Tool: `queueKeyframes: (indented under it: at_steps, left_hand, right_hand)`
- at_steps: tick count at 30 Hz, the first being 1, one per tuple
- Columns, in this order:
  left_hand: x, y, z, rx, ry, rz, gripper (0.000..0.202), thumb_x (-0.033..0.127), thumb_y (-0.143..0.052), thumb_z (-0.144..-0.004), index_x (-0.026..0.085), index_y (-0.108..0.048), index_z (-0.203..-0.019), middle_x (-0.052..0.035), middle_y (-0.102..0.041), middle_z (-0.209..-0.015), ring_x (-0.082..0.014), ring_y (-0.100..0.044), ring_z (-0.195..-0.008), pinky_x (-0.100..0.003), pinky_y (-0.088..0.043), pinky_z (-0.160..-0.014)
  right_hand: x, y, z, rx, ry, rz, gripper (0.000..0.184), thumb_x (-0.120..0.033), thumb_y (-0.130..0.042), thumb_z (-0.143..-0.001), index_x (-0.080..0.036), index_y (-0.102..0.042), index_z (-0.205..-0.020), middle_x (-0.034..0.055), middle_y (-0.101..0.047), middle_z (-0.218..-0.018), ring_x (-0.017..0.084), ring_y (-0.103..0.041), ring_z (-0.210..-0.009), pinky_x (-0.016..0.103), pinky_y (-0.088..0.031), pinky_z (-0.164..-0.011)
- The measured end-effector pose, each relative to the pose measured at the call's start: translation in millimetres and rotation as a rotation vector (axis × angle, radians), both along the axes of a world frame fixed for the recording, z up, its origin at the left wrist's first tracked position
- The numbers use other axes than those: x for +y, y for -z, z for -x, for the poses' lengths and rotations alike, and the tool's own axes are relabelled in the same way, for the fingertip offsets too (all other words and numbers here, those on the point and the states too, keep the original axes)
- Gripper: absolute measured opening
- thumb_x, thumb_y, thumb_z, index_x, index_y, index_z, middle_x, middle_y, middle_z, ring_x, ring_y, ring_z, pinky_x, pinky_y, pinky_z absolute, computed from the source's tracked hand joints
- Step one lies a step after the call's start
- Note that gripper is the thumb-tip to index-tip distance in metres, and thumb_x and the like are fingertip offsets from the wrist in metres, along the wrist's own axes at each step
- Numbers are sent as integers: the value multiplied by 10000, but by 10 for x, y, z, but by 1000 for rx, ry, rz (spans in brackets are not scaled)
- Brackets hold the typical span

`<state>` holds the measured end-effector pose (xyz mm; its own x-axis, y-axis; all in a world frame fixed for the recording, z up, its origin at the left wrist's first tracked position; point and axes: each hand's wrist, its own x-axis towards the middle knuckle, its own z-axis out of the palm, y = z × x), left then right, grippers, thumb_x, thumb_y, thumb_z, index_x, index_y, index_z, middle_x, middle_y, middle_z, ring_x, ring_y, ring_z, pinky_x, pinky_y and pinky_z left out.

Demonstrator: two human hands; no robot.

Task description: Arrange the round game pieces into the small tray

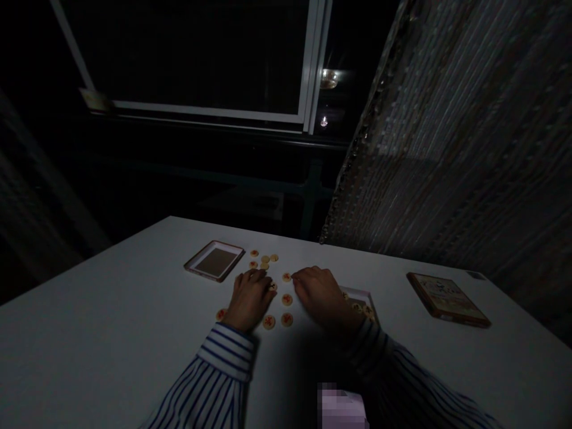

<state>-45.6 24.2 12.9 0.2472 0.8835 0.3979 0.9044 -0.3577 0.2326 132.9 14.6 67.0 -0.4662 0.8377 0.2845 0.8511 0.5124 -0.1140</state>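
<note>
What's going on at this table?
Someone's left hand is curled beside a black-marked round piece on a white table; the right hand is at the edge of a red-marked piece. Whether either grips is unclear. More pieces lie nearby, some in a tray by the right wrist.

I see a pale left sleeve (203, 387) with dark blue stripes running lengthwise, its cuff (226, 350) banded crosswise; the shadowed right sleeve (404, 375) is striped too.
</note>
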Motion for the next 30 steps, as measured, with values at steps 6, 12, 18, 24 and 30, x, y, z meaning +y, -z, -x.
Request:
queueKeyframes:
  at_steps: [6, 12, 18, 24, 30]
  left_hand:
    - [16, 23, -1, 11, -12, 24, 251, 327, -464, -781, 228, -592, -972, -66, -518, -1171, -250, -383, -1120, -429, -275, -933]
    - [31, 27, 3, 13, -12, 40, 247, 335, -437, -793, 240, -609, -943, -54, -520, -1173, -251, -380, -1127, -433, -270, -936]
    - [57, 49, 14, 10, -13, 46, 244, 329, -439, -793, 227, -619, -922, -57, -520, -1177, -248, -383, -1126, -433, -272, -936]
    - [62, 4, 8, -17, -7, 1, 256, 324, -437, -796, 210, -593, -964, -55, -538, -1156, -238, -417, -1099, -415, -286, -939]
    - [83, -24, 3, -67, 10, -79, 286, 323, -450, -792, 195, -573, -1016, -71, -560, -1130, -235, -453, -1069, -414, -306, -931]
  right_hand:
    - [12, 63, 0, -35, -18, -20, 259, -232, -335, -868, -203, -557, -998, 45, -615, -960, 171, -506, -894, 304, -305, -751]
    - [13, 68, -6, -44, -12, 1, 258, -227, -333, -870, -187, -562, -982, 57, -612, -948, 164, -504, -901, 297, -300, -755]
    - [11, 73, -4, -36, -16, -10, 263, -228, -327, -871, -186, -564, -977, 53, -614, -946, 168, -505, -894, 299, -303, -751]
    - [11, 71, -17, -18, -24, -14, 258, -227, -341, -863, -196, -560, -996, 41, -615, -961, 171, -506, -881, 305, -304, -750]
    - [8, 53, -18, 0, -7, -22, 261, -226, -332, -869, -187, -568, -972, 50, -616, -944, 168, -501, -889, 301, -302, -760]
